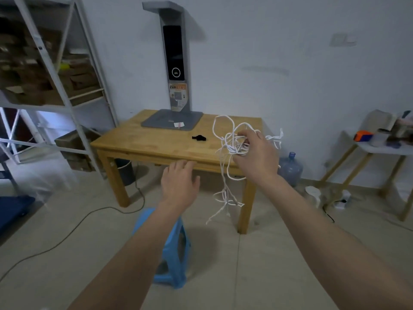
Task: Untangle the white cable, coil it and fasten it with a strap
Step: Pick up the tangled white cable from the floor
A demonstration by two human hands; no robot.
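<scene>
Gripping the tangled thin white cable (232, 144) over the wooden table (143, 142) front edge, right hand (257, 153) bunches it; loose-fingered left hand (180, 182) hovers just left of dangling strands.

A single head-worn wide-angle camera looks forward and down from a standing height toward the wooden table (156, 139), which sits in the middle distance against the white wall (268, 52). Both forearms reach in from the lower edge toward the table. The floor (257, 265) fills the foreground before the table; straight lines bow near the frame edges.
</scene>
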